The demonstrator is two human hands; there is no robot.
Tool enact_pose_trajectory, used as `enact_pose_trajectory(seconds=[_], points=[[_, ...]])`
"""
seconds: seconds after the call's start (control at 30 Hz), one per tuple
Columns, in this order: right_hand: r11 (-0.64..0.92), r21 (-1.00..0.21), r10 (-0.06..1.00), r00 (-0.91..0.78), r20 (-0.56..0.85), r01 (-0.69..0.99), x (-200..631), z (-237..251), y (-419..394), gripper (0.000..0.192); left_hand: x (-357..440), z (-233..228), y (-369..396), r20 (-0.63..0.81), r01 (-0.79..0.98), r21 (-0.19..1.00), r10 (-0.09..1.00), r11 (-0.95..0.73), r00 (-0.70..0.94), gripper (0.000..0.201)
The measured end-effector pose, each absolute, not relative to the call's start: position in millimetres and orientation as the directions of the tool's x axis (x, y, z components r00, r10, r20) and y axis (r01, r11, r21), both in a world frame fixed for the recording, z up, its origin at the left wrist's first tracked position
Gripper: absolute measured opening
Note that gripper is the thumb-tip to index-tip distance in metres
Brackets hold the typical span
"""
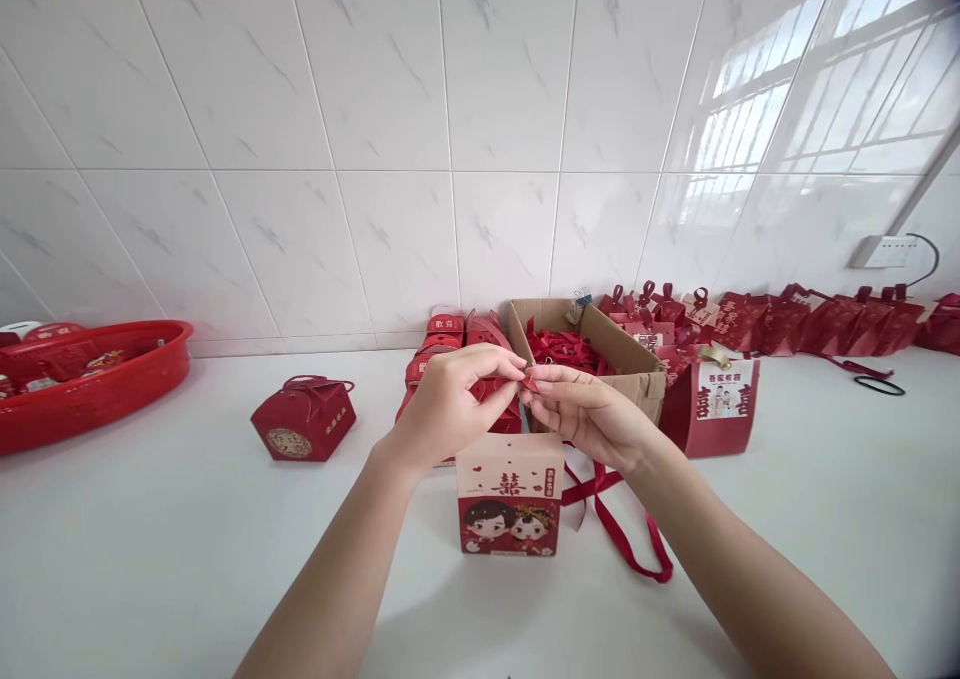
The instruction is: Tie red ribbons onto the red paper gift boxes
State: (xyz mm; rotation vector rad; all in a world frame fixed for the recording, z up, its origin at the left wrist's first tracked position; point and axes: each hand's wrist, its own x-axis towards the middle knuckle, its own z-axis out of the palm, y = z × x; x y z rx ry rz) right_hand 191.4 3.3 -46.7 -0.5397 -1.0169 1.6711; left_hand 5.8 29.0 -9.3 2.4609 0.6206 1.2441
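Fingertips of my left hand [457,384] and my right hand [589,409] meet in a pinch just above a wedding candy box [510,509]. Between them shows a small bit of red ribbon [529,383]; the rest of it at the fingers is hidden. The box stands upright, cream above and red below, with two cartoon figures and a double-happiness sign on its front. My hands cover the space directly above its top edge. Loose dark red ribbon [626,544] trails over the white table to the right of the box.
Behind my hands stand a cardboard carton [637,389] of red ribbons and stacked red boxes [444,331]. Red gift bags [817,324] line the wall at right, a larger one [709,414] nearer. On the left are a red box [304,419] and a red basin [97,389].
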Motion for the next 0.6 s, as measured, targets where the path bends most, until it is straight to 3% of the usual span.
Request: enact_pose_trajectory(seconds=[0.4, 0.6], points=[[-0.131, -0.731, 0.965, -0.256, 0.061, -0.67, 184.2, -43.7, 2.7, 0.017, 9.1, -13.7, 34.6, 0.758, 0.281, 0.307, 0.413, -0.909, 0.506, 0.011], [-0.048, -0.739, 0.974, -0.195, 0.114, -0.672, 182.3, -49.5, 5.5, 0.018, 10.7, -19.0, 37.1, 0.809, 0.282, 0.25, 0.36, -0.926, 0.465, 0.011]])
